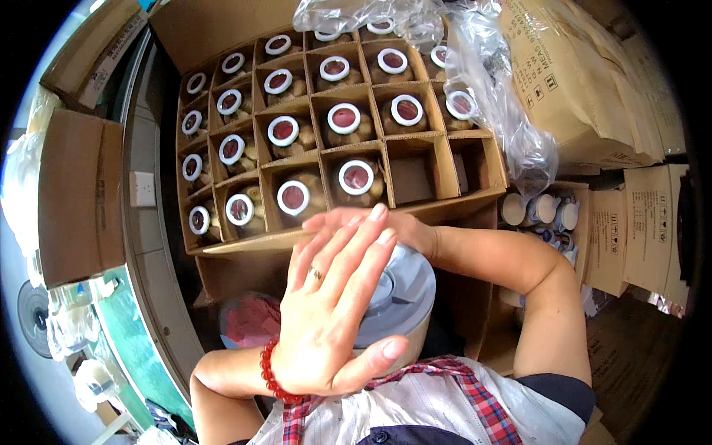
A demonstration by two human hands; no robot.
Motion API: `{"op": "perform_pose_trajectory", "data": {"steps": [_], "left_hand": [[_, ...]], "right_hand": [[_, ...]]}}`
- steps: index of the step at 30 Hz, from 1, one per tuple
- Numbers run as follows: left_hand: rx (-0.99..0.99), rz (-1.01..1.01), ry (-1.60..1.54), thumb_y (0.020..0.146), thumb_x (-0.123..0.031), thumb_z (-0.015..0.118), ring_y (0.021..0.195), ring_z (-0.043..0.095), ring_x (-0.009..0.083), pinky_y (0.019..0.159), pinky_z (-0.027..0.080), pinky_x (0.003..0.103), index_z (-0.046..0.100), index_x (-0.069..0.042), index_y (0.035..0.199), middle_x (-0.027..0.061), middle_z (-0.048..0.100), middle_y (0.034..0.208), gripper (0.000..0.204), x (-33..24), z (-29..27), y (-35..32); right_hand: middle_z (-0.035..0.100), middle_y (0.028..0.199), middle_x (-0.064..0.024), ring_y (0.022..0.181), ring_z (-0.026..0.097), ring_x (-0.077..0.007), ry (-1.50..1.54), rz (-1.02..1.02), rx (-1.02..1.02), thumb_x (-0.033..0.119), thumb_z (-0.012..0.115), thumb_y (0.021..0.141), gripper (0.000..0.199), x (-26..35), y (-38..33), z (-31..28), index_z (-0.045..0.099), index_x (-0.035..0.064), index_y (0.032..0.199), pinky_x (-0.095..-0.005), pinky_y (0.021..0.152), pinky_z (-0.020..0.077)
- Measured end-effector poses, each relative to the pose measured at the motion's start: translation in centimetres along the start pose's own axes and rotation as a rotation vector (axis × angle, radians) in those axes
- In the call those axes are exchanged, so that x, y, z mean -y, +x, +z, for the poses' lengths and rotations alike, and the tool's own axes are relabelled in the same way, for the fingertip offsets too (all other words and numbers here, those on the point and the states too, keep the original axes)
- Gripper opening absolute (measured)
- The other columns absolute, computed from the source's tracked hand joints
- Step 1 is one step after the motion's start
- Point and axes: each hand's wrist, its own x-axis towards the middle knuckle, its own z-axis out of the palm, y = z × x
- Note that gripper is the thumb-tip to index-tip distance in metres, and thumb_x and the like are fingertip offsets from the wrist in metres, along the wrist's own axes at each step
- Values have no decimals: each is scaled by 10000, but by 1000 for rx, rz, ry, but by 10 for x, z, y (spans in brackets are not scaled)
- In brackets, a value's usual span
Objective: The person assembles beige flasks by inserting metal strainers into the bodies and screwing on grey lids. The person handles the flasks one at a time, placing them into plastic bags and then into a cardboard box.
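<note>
My left hand (326, 304), with a ring and a red bead bracelet (271, 374), lies flat with fingers stretched and thumb apart. Behind its fingertips is my right hand (408, 228), its visible fingers stretched leftward and the rest covered. Whether anything lies between or under my hands is hidden. Just below them stands a round cream container with a grey-blue top (411, 282), partly covered by my left hand. Beyond my hands, a divided cardboard carton (341, 204) holds many jars with white-rimmed, dark red lids; one jar (356, 178) stands nearest my fingertips. Two front-right compartments hold no jar.
Clear plastic wrap (512, 104) drapes over the carton's right side. Large brown cartons (593, 89) stand at right, above an open box of white-topped containers (545, 210). A tub of dark red material (252, 320) sits left of my hands. A cardboard flap (80, 196) rises at left.
</note>
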Motion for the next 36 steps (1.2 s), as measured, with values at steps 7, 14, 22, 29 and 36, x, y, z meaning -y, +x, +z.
{"op": "perform_pose_trajectory", "data": {"steps": [7, 14, 22, 29, 36], "left_hand": [[-179, 38, -587, 885, -629, 407, 1318, 396, 353, 1086, 286, 447, 333, 73, 1394, 246, 364, 1445, 871, 86, 19, -24], [-10, 108, -724, 940, -535, 330, 1396, 269, 387, 1126, 199, 445, 302, 37, 1446, 276, 243, 1505, 764, 73, 30, 0], [117, 233, -244, 897, -510, 482, 1264, 420, 461, 1053, 275, 549, 444, -19, 1362, 293, 370, 1416, 677, 8, -10, 9], [115, 284, -428, 857, -586, 547, 1167, 500, 460, 973, 376, 514, 528, -37, 1291, 323, 479, 1302, 700, 2, -31, 30], [-427, -455, -997, 1014, -469, 310, 1282, 435, 281, 1077, 328, 412, 343, 4, 1408, 168, 446, 1390, 617, 107, 36, -51]], "right_hand": [[554, 1255, -96, 1183, 510, -173, -695, 59, -593, 352, 388, 1019, 444, 37, -35, 68, 508, 4, 1267, -320, 1035, 368], [597, 1167, -137, 1103, 557, -218, -965, 98, -510, 382, 385, 995, 467, 26, -32, 82, 525, 2, 1228, -315, 964, 391], [453, 1425, -136, 1236, 502, -213, -241, 21, -232, 386, 381, 995, 505, 7, 21, -2, 530, 9, 1296, -372, 1032, 381], [570, 1282, -123, 1164, 562, -228, -154, 161, -155, 521, 300, 997, 603, 4, 63, -30, 543, 24, 1237, -406, 987, 437], [499, 1368, -153, 1312, 422, -270, -987, -401, -419, 489, 256, 1008, 605, 26, -24, 72, 484, 2, 1286, -402, 1112, 254]]}}
